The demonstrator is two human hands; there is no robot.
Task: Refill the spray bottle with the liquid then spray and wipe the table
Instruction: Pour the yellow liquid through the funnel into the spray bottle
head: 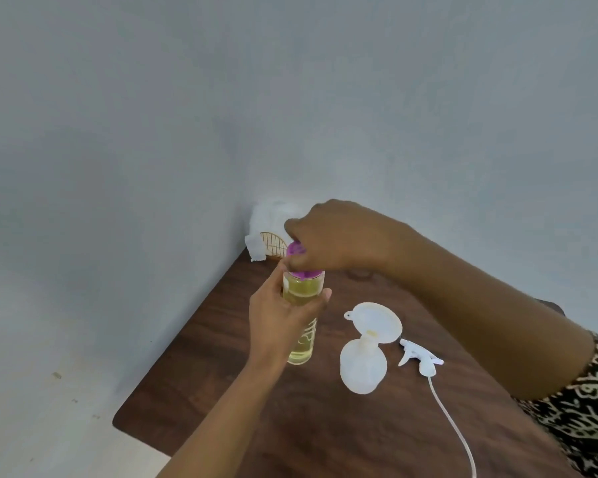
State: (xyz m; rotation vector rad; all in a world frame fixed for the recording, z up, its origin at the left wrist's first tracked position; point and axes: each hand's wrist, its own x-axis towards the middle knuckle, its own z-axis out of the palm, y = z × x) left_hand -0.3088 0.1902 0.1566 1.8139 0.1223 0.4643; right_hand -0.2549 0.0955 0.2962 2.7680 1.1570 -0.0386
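1. Dark wood table (221, 391) in a corner of grey walls (152, 98).
2. Left hand (280, 319) wraps round the middle of a clear bottle (302, 346) of yellow liquid, thumb on one side and fingers on the other. Bottle roughly upright.
3. Right hand (339, 232) sits directly above that grip, fingers curled over and pinching the purple cap (299, 251) on the bottle top.
4. Bottle base low over the table; contact cannot be told.
5. Just right of the grip: white spray bottle (361, 369) standing on the table, funnel (377, 322) in its neck, tilted.
6. Further right: sprayer (420, 358) lying on the table, tube (453, 422) trailing toward the near edge.
7. Beyond the grip, at the far corner: white tissue (266, 215) in a gold wire holder (273, 241).
8. Patterned sleeve (587, 408) at the right edge.
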